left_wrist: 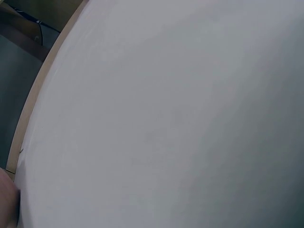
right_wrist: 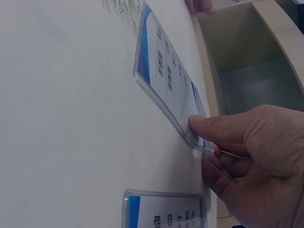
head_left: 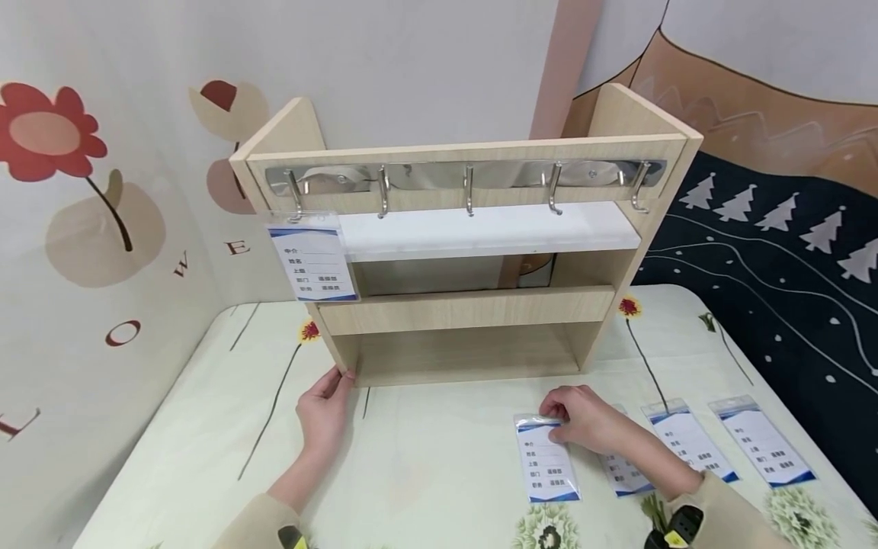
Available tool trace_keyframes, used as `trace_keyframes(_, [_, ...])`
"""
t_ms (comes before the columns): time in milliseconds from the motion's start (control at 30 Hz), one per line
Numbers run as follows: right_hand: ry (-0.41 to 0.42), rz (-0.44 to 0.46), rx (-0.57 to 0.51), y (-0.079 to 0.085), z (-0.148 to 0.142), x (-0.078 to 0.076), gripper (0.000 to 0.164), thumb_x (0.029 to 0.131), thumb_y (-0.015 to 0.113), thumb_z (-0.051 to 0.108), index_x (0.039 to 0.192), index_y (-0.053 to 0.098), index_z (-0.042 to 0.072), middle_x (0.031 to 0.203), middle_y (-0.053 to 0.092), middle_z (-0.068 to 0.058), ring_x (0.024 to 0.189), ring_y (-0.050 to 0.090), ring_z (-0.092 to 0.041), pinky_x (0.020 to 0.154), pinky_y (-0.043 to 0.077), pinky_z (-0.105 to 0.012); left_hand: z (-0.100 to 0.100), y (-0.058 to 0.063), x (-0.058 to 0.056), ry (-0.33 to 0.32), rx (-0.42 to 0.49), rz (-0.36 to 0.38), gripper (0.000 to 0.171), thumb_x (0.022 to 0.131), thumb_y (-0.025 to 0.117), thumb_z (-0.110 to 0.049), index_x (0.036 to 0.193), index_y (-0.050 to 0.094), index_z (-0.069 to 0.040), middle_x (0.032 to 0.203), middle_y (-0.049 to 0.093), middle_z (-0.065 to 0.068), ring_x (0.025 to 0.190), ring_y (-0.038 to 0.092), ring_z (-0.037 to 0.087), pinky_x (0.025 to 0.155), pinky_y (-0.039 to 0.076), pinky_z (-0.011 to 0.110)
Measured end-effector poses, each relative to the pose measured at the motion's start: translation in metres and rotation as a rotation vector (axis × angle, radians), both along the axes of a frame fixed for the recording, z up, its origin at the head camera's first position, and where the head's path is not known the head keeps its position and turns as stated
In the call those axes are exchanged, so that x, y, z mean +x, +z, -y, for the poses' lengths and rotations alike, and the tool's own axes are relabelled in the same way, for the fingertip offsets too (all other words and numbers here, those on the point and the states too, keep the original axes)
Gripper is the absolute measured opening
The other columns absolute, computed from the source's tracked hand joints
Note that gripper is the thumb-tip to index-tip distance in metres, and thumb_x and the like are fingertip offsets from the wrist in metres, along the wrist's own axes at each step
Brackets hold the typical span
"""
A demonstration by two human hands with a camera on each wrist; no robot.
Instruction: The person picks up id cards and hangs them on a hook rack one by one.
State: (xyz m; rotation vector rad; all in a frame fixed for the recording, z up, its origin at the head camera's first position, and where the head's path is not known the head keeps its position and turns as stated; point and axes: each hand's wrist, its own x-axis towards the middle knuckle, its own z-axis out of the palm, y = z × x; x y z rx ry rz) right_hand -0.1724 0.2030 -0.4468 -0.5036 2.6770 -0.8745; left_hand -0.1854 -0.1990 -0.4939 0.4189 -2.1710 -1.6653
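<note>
My right hand pinches the top edge of a clear plastic badge holder with a blue-and-white card inside. In the right wrist view the thumb lies on the face of this badge holder, which is tilted up from the table. My left hand grips the lower left front corner of a wooden shelf rack; only a bit of that hand shows in the left wrist view. Another badge holder hangs from the leftmost metal hook of the rack.
Several more hooks line the metal strip, among them a middle hook. To the right on the floral tablecloth lie three more badge holders, one partly behind the right forearm, another beside it, and the last farthest right.
</note>
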Motion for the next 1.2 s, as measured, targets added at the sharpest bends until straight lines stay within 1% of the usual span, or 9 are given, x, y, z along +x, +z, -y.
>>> trace_keyframes(100, [0.023,-0.001,0.006,0.001,0.0,0.0,0.023,0.081,0.084,-0.001,0.095,0.07,0.009,0.082,0.058,0.005,0.077,0.051,-0.014,0.068,0.046,-0.027,-0.001,0.0,0.0,0.007,-0.006,0.002,0.034,0.101,0.066,-0.01,0.131,0.065,0.005,0.123,0.068,0.022,0.109,0.067,0.018,0.079,0.052,0.007])
trace_keyframes(267, [0.06,-0.011,0.038,0.002,0.002,0.002,0.022,0.083,0.082,-0.002,0.093,0.067,0.011,0.081,0.056,0.006,0.076,0.049,-0.013,0.066,0.045,-0.027,-0.001,0.0,0.0,0.006,-0.005,0.003,0.034,0.101,0.066,-0.01,0.131,0.065,0.005,0.123,0.068,0.022,0.105,0.067,0.01,0.079,0.052,0.007])
trace_keyframes(433, [0.049,-0.028,0.039,0.003,0.005,0.006,0.021,0.085,0.08,-0.003,0.094,0.066,0.011,0.084,0.057,0.006,0.078,0.05,-0.012,0.067,0.046,-0.028,0.001,0.0,-0.001,0.002,-0.007,-0.004,0.034,0.1,0.067,-0.011,0.13,0.065,0.004,0.123,0.068,0.022,0.105,0.067,0.008,0.079,0.052,0.007])
trace_keyframes(600, [0.018,-0.038,0.047,0.003,0.006,0.009,0.022,0.085,0.079,-0.002,0.094,0.066,0.012,0.084,0.059,0.008,0.079,0.051,-0.013,0.071,0.047,-0.031,0.002,0.0,-0.002,0.003,0.009,0.005,0.034,0.1,0.067,-0.011,0.13,0.066,0.005,0.123,0.068,0.022,0.093,0.063,-0.009,0.078,0.052,0.007])
trace_keyframes(700, [0.012,-0.031,0.031,0.003,0.004,0.01,0.022,0.085,0.079,-0.004,0.094,0.066,0.012,0.082,0.059,0.007,0.078,0.051,-0.013,0.069,0.047,-0.03,0.001,0.0,-0.001,-0.001,0.009,0.015,0.034,0.1,0.066,-0.011,0.131,0.065,0.004,0.124,0.068,0.021,0.097,0.065,-0.005,0.079,0.052,0.007])
trace_keyframes(833, [0.041,-0.026,-0.02,0.002,0.0,0.008,0.021,0.085,0.078,-0.004,0.098,0.07,0.01,0.083,0.06,0.007,0.076,0.051,-0.012,0.067,0.047,-0.028,0.0,0.001,-0.001,-0.002,0.004,0.019,0.034,0.101,0.066,-0.011,0.132,0.064,0.004,0.125,0.068,0.021,0.113,0.067,0.021,0.08,0.051,0.007])
trace_keyframes(933, [0.067,-0.012,-0.079,-0.001,-0.006,0.005,0.021,0.086,0.077,-0.004,0.102,0.072,0.008,0.085,0.062,0.007,0.078,0.052,-0.012,0.067,0.047,-0.026,-0.002,0.002,0.0,-0.003,0.006,0.024,0.034,0.101,0.065,-0.01,0.132,0.064,0.005,0.125,0.067,0.022,0.117,0.065,0.033,0.079,0.051,0.006])
trace_keyframes(1100, [0.084,0.031,-0.2,-0.006,-0.014,0.0,0.02,0.088,0.077,-0.001,0.106,0.073,0.005,0.091,0.064,0.004,0.081,0.053,-0.012,0.068,0.049,-0.024,-0.002,0.002,0.0,0.0,0.012,0.023,0.034,0.101,0.064,-0.01,0.132,0.064,0.005,0.125,0.067,0.022,0.117,0.065,0.033,0.079,0.051,0.006])
trace_keyframes(1200, [0.084,0.046,-0.248,-0.008,-0.015,-0.001,0.02,0.089,0.076,0.001,0.109,0.073,0.004,0.094,0.065,0.003,0.084,0.055,-0.012,0.071,0.051,-0.024,-0.001,0.001,0.0,0.005,0.007,0.018,0.034,0.101,0.064,-0.009,0.132,0.064,0.005,0.124,0.068,0.022,0.116,0.065,0.031,0.079,0.051,0.006])
